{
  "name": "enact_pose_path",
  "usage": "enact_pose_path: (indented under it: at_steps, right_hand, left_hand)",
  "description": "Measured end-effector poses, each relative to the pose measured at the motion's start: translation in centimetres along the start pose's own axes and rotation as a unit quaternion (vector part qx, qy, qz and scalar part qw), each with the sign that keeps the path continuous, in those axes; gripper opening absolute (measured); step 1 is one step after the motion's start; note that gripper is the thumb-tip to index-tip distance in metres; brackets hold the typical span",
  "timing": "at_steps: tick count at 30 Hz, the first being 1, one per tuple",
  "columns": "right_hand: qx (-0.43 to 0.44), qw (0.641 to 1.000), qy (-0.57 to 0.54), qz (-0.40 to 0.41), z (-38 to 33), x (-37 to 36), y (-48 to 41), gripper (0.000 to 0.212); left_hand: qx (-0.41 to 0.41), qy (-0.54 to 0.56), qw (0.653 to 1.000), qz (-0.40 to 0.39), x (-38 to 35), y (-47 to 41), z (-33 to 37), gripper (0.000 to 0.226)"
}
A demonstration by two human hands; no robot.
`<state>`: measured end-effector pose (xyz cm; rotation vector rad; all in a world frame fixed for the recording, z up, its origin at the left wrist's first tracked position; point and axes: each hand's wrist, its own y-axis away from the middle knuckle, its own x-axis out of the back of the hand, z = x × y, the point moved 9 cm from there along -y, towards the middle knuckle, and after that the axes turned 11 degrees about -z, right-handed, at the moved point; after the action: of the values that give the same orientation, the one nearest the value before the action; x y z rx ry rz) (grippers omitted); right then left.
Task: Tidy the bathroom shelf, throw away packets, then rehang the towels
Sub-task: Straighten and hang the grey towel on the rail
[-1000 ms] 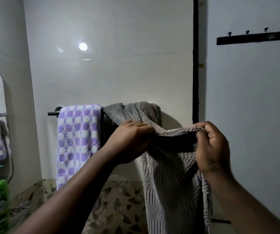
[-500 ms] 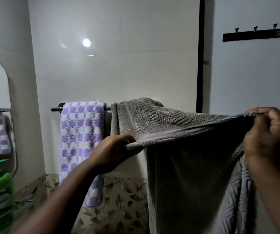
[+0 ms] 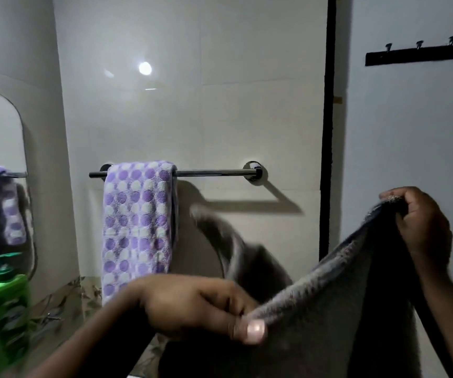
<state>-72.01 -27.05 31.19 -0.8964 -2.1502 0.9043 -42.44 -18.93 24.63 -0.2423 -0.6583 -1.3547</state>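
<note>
2 hands gripping grey towel (image 3: 315, 317) edge, left hand (image 3: 192, 309) near, right hand (image 3: 421, 227) raised, dotted purple towel (image 3: 138, 225) draped over rail (image 3: 211, 173)

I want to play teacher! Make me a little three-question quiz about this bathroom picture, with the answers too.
1. True or false: the grey towel hangs on the towel rail.
2. Which towel is on the rail? A) grey B) purple dotted towel C) none
3. Fill in: the left hand and right hand each pinch the grey towel's top ____.

Key: 1 false, since both hands hold it off the rail; 2 B; 3 edge.
</note>
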Motion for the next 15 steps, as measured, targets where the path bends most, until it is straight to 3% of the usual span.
enact_pose_path:
  at_steps: [2,4,8,11,15]
  right_hand:
    - [-0.010,1.000,-0.005,-0.023,0.6,-0.7,-0.2,0.026]
    - [-0.020,0.999,-0.022,-0.030,0.8,-1.6,-0.1,0.022]
    - [-0.120,0.974,-0.181,-0.069,2.0,-4.1,-0.3,0.026]
    - [-0.102,0.970,-0.178,-0.131,1.8,-4.5,-1.1,0.031]
    - [-0.002,0.946,-0.118,-0.302,0.0,-4.9,-1.8,0.026]
  left_hand:
    - [-0.057,0.076,0.986,0.137,3.1,1.2,1.0,0.023]
    - [-0.111,0.101,0.942,0.300,7.3,3.5,1.0,0.003]
    - [-0.083,0.081,0.843,0.526,13.1,7.6,-1.2,0.019]
    - [-0.051,0.077,0.814,0.574,15.2,10.0,-3.4,0.031]
    - [-0.012,0.093,0.855,0.510,16.4,12.2,-5.6,0.020]
